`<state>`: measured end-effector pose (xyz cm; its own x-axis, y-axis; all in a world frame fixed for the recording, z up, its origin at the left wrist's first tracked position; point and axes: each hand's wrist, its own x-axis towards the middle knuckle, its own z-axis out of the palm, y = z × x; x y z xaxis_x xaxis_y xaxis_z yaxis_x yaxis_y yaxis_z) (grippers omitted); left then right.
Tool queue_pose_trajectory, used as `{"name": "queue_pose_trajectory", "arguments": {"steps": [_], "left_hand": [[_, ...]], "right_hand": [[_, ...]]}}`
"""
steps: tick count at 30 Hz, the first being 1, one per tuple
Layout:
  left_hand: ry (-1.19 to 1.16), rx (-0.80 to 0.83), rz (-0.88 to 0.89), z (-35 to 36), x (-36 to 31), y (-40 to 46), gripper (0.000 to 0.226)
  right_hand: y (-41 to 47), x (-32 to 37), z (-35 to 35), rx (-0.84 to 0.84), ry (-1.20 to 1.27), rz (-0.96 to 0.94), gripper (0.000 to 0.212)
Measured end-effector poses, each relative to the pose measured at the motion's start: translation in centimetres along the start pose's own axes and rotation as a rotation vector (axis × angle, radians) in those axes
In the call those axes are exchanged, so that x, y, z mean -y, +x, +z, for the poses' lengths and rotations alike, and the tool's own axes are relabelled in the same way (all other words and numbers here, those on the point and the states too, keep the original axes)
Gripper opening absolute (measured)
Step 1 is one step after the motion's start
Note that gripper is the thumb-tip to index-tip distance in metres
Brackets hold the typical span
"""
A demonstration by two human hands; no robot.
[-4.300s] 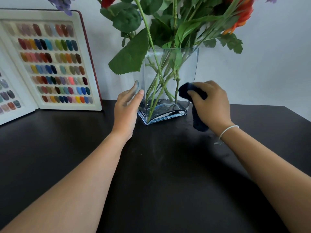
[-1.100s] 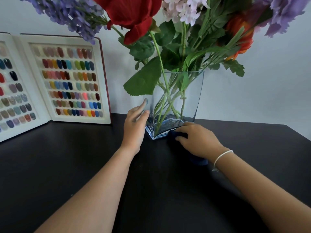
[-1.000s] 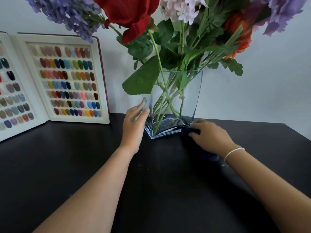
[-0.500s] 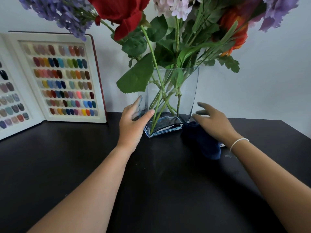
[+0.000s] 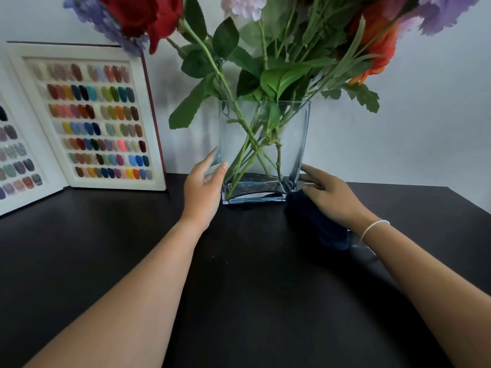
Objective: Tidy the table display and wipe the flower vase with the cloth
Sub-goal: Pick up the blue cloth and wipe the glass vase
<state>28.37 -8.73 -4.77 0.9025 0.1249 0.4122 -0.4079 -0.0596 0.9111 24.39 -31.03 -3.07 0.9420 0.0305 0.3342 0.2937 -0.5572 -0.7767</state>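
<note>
Vase [image 5: 264, 144] turned square-on, flower stems [image 5: 249, 144] inside

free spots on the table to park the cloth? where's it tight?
Bare table in front of the vase, between the forearms, and right of the right hand. Crowded: swatch board back left; left hand, cloth hug the vase.

We count one glass vase [image 5: 264, 144], one dark blue cloth [image 5: 318, 224], two hands, left hand [image 5: 203, 189] and right hand [image 5: 333, 199], and two nail colour sample panels [image 5: 90, 118] on one black table [image 5: 239, 288].
</note>
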Motion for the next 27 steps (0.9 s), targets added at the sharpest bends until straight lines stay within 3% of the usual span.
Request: {"name": "queue_pose_trajectory", "arguments": {"steps": [6,24,27], "left_hand": [[-0.011,0.009,-0.042,-0.1,0.2,0.8,0.043],[-0.152,0.182,-0.159,-0.5,1.2,1.8,0.042],[-0.17,0.176,-0.171,-0.6,1.4,1.9,0.042]], "right_hand": [[0.0,-0.4,0.2,0.008,-0.017,-0.024,0.05],[0.1,-0.6,0.1,0.047,-0.084,0.013,0.059],[-0.3,0.0,0.1,0.043,-0.251,0.041,0.064]]}}
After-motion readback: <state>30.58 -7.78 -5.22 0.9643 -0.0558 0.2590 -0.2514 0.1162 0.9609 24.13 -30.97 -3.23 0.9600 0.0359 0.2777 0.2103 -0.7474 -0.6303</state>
